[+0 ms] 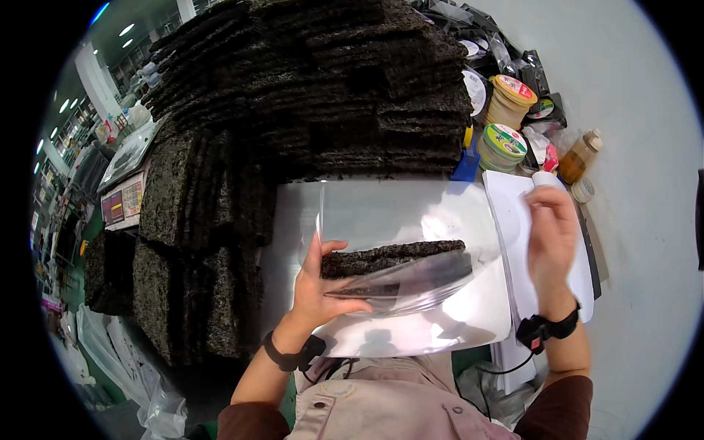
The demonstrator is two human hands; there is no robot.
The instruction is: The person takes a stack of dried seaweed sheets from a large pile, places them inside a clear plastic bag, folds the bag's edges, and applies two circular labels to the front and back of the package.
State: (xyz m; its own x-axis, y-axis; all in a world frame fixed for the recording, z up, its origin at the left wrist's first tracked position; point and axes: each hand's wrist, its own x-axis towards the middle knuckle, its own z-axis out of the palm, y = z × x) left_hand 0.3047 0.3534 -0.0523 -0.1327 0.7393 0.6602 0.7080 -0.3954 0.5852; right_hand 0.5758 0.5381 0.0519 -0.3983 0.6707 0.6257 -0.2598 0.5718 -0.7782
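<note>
My left hand (pixel 322 289) grips the left end of a clear plastic bag (pixel 429 289), with its thumb and fingers around a dark bundle of dried seaweed sheets (pixel 393 257). The bundle lies lengthwise in or against the film; the hand hides its left end. Both are over a shiny metal sheet (pixel 374 214). My right hand (pixel 553 236), slightly blurred, is raised over white paper sheets (pixel 506 206) to the right of the metal sheet. Its fingers are bent, and whether they hold anything cannot be made out.
Tall stacks of dried seaweed (pixel 330 93) stand behind and at left (pixel 181 192). Label rolls (pixel 501 144), a blue tape dispenser (pixel 466 165) and a bottle of brown liquid (pixel 580 155) are at the back right. Crumpled plastic (pixel 165 410) hangs at the lower left.
</note>
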